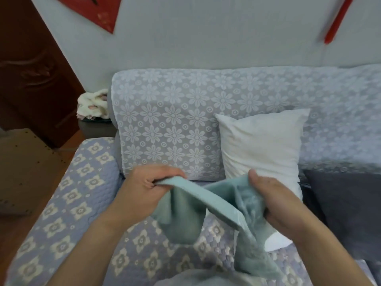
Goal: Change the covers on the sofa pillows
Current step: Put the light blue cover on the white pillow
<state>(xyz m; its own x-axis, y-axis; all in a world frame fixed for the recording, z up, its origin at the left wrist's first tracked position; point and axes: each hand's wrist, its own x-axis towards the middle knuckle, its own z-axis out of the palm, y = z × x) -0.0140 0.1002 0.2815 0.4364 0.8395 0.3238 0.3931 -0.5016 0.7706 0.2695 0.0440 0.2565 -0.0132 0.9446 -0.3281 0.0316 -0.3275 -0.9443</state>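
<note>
Meanwhile left hand [142, 182], right hand [276, 201] grip teal cover [198, 205].

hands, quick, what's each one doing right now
Left hand: pinching one edge of the teal pillow cover.
Right hand: gripping the cover's other side.

Soft, even indoor light fills the scene, with no hard shadows and no glare; its source cannot be told. The pale grey wall [206, 38] looks flat and slightly cool. The dark brown wooden door [31, 69] at the upper left falls into dimness, its carving barely readable. Faint shading lies under the plain white pillow [266, 145] and in the folds of the pale teal fabric cover [185, 211]. The picture is soft overall, detail smeared. Wide-angle distortion bends the lilac flower-patterned sofa back [185, 112] and slants the edges.
</note>
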